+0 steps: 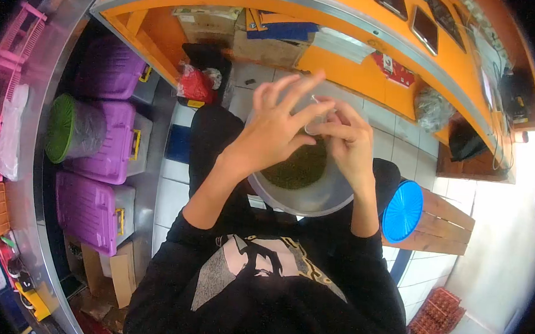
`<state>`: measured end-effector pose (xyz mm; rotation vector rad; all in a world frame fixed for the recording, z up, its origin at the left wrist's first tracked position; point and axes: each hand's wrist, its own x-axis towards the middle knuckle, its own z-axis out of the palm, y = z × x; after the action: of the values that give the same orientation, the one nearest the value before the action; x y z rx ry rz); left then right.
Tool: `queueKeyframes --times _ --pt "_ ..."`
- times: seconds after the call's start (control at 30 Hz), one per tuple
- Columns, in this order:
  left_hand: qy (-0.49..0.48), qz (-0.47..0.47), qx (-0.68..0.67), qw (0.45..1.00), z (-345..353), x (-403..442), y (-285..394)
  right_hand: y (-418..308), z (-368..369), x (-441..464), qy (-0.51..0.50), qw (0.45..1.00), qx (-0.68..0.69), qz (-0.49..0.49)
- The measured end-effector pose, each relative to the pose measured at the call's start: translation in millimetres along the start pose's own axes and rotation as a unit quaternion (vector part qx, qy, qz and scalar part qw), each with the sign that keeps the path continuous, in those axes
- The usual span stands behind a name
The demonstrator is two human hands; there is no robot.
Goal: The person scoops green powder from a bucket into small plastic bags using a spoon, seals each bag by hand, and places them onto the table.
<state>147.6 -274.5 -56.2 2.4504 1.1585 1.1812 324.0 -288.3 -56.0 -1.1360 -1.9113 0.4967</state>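
Both my hands are raised over a whitish translucent tub [305, 204] between my knees. Loose green material [295, 169] lies in the bottom of it, too fine to name. My right hand [351, 142] pinches a small clear, round-edged thing [312, 128], possibly thin plastic; its kind does not show. My left hand [270, 127] is beside it with the fingers spread and slightly blurred. Its index fingertip reaches the right fingers, and whether it touches the clear thing I cannot tell.
Purple-lidded boxes [98, 143] and a green-lidded container [62, 129] line the left. At right, a blue round lid [402, 212] lies on a wooden bench [443, 224]. An orange counter [328, 4] with phones [425, 29] runs across the front. Red crates [437, 315] stand lower right.
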Motion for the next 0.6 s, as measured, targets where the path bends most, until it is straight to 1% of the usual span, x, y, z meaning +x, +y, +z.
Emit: queueKeyframes --times 0.03,0.07,0.1,0.13,0.17,0.2,0.23,0.27,0.3,0.33,0.37,0.4,0.43,0.47,0.5,0.53,0.6 --pt "-0.006 0.035 0.002 0.999 1 1 -5 -2 -1 0 0.001 1.0 -0.002 -0.001" --pt "-0.012 0.07 0.003 0.997 2 0 -9 -4 -2 -1 -0.006 0.998 0.037 0.041" --pt "-0.012 0.069 0.002 0.998 4 -1 -12 -5 -3 -2 -0.013 0.994 0.076 0.082" --pt "-0.03 0.045 -0.007 0.999 7 -3 -15 -2 -3 -2 -0.015 0.994 0.075 0.083" --pt "-0.05 0.021 -0.016 0.998 9 -5 -17 2 -3 -3 -0.023 0.997 0.052 0.054" --pt "-0.051 0.02 -0.018 0.998 11 -6 -18 5 -3 -4 -0.031 0.999 0.029 0.025" --pt "-0.073 -0.04 -0.108 0.991 14 -6 -17 6 -4 -5 -0.032 0.999 0.029 0.027" --pt "-0.093 -0.1 -0.198 0.971 16 -7 -17 7 -5 -6 -0.06 0.995 0.044 0.067" --pt "-0.094 -0.102 -0.199 0.97 16 -7 -15 8 -5 -7 -0.086 0.989 0.059 0.107" --pt "-0.102 -0.083 -0.185 0.974 14 -6 -13 8 -5 -7 -0.087 0.988 0.059 0.11" --pt "-0.11 -0.062 -0.17 0.977 14 -5 -12 8 -4 -7 -0.081 0.979 0.113 0.15" --pt "-0.111 -0.063 -0.171 0.977 14 -6 -13 9 -2 -6 -0.075 0.965 0.166 0.188" --pt "-0.097 -0.026 -0.128 0.987 15 -7 -13 11 -1 -5 -0.074 0.965 0.167 0.19" --pt "-0.082 0.013 -0.084 0.993 15 -7 -14 13 1 -3 -0.078 0.979 0.115 0.147" --pt "-0.083 0.013 -0.085 0.993 16 -7 -13 15 2 -3 -0.081 0.989 0.062 0.105" --pt "-0.102 0.015 -0.07 0.992 17 -8 -13 17 3 -3 -0.081 0.989 0.062 0.105" --pt "-0.121 0.019 -0.054 0.991 20 -10 -13 21 6 -3 -0.158 0.983 -0.008 0.092"
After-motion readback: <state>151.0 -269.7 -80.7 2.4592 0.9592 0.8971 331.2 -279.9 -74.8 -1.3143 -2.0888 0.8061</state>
